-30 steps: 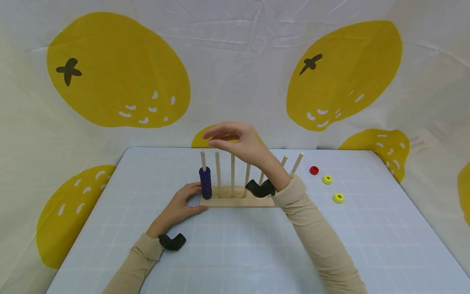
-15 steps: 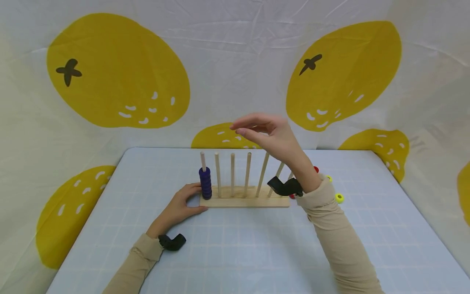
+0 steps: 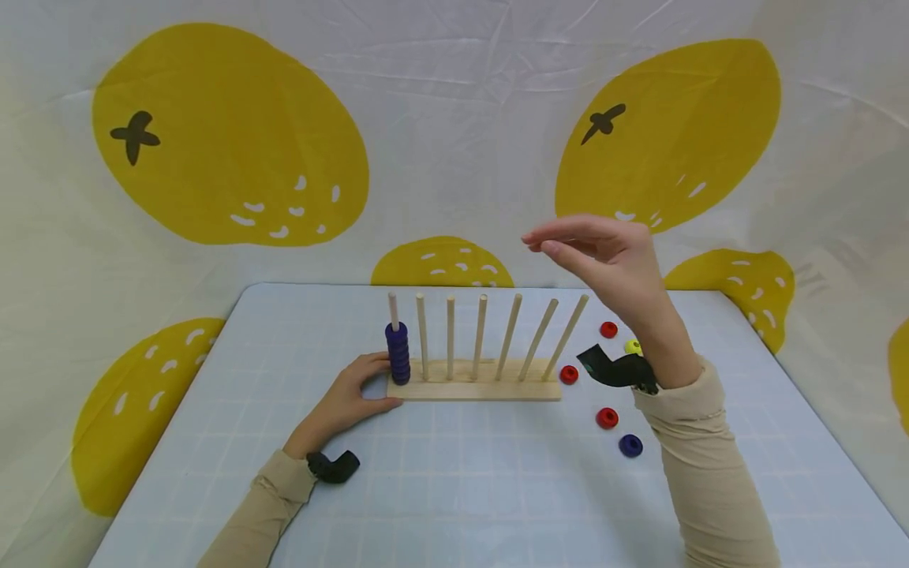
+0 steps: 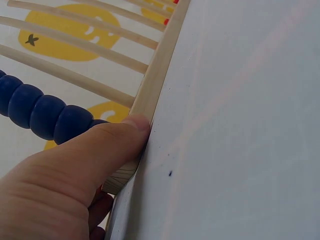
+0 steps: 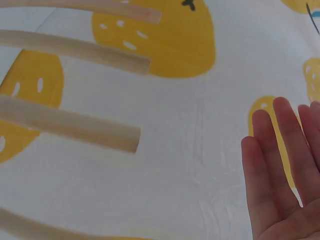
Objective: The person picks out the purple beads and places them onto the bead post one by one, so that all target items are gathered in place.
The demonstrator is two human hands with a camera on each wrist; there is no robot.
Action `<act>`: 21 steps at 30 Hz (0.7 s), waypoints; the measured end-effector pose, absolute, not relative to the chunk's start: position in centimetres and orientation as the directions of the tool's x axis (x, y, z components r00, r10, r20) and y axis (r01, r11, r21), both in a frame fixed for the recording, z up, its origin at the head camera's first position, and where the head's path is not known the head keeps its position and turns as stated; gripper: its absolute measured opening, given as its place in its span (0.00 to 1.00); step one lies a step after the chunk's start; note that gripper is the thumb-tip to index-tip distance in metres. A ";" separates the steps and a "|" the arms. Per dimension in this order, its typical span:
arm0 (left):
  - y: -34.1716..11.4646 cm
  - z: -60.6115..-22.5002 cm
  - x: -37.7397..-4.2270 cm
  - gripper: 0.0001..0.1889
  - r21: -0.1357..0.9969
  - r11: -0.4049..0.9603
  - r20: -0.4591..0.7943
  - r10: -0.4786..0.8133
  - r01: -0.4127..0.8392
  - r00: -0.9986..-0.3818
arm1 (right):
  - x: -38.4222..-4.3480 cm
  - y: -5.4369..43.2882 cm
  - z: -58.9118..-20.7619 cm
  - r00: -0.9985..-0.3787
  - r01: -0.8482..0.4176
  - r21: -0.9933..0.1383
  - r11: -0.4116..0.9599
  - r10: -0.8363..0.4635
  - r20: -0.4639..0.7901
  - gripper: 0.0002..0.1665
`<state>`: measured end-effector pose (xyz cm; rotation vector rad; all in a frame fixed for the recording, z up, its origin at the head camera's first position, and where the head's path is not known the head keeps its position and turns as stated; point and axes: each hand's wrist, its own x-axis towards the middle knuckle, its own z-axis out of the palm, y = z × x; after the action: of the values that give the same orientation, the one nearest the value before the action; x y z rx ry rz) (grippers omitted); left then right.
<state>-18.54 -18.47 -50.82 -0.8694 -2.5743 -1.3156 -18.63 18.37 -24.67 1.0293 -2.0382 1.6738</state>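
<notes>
A wooden peg stand with several upright pegs stands on the table. My left hand grips the left end of its base, the thumb along the front edge and the fingers behind. A column of dark blue beads fills most of the leftmost peg; the other pegs are bare. In the left wrist view the thumb presses on the base beside the blue beads. My right hand is raised above the stand's right end, holding nothing. Its fingers extend past the peg tips in the right wrist view.
Right of the stand lie loose beads: a red bead, another red bead, a red bead farther back, a blue bead and a partly hidden yellow bead. A fruit-printed cloth hangs behind the table.
My right hand has moved right, from over the left pegs to beyond the stand's right end, uncovering the right pegs and several beads. The left hand and the stand have stayed put.
</notes>
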 end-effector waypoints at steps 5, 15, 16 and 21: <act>-18.5 -50.8 -18.5 0.30 0.711 0.459 0.342 0.435 0.532 -0.833 | -17.7 20.8 -24.8 -0.739 -0.654 -0.754 0.062 -0.263 0.620 0.11; -18.5 -50.8 -18.5 0.30 0.712 0.464 0.333 0.438 0.528 -0.835 | -15.4 25.7 -26.4 -0.799 -0.601 -0.785 0.149 -0.155 0.582 0.11; -18.5 -50.8 -18.4 0.30 0.712 0.463 0.334 0.439 0.528 -0.834 | -15.2 26.2 -26.6 -0.809 -0.587 -0.797 0.146 -0.142 0.570 0.11; -18.4 -50.6 -18.4 0.30 0.716 0.463 0.328 0.437 0.522 -0.838 | -13.8 28.6 -28.3 -0.839 -0.544 -0.828 0.138 -0.110 0.533 0.11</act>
<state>-18.35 -18.38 -50.61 -0.8556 -2.6026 -1.3264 -13.84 28.56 -28.25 0.6313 -2.0779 1.7490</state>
